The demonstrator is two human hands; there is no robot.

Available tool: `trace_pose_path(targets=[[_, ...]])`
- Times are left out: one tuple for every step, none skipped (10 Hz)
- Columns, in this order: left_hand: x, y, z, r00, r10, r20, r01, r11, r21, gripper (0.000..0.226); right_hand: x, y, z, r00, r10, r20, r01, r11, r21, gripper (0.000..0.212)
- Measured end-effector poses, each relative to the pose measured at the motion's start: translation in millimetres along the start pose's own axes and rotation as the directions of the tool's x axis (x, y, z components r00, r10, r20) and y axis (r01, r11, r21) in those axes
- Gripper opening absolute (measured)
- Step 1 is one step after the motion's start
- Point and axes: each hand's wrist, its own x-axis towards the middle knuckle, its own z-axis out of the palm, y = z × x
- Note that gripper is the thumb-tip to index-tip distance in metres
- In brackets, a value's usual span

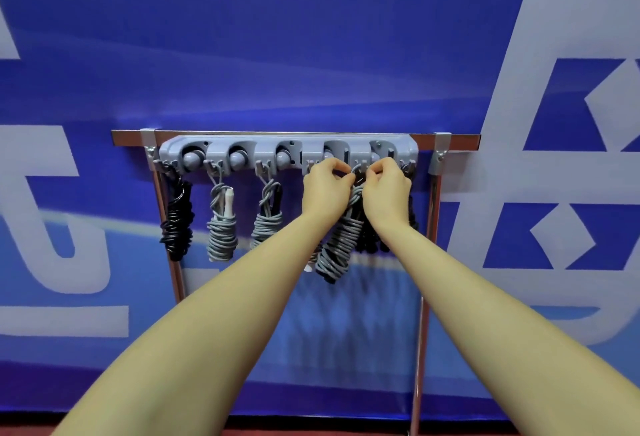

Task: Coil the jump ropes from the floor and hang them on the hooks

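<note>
Hands are both up at the rack (221,148), right of centre in the frame, working one grey coil (341,245) onto a hook. Left hand (323,189) has its fingers curled, pinching the top loop of the rope from the left side; right hand (388,193) is doing the same from the right, fingers curled tight on that loop. So both are closed on the same bit of rope, nearly touching each other, with the loop stretched between them.

The thing that matters: the hook (363,163) sits directly above the gap between the hands, just beside the fingertips. The coil's long axis hangs straight down from the pinch, between the two forearms, so its weight already pulls the right way. Neither hand looks nearer really, they're level. I can't tell if the loop has caught the hook yet, fingers cover that bit.

My guess is the next move is a small lift and drop to seat it, then let go.

Other coils already hang along the rack: a black one (176,224) far left, two grey ones (221,227) next to it, and something dark behind the right wrist.
</note>
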Motion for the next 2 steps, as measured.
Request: trace_pose_path(targets=[[-4.1, -5.0, 3.0, 0.999, -0.021, 0.035, 0.023, 0.997, -0.069, 0.01, -4.3, 3.7, -0.1, 1.0, 0.001, 0.017, -0.001, 1.0, 0.009, 0.014], [-9.5, -6.3, -3.8, 0.998, -0.042, 0.052, 0.043, 0.998, -0.034, 0.012, -7.4, 1.2, -2.4, 1.0, 0.007, 0.026, -0.006, 0.999, -0.033, 0.012]])
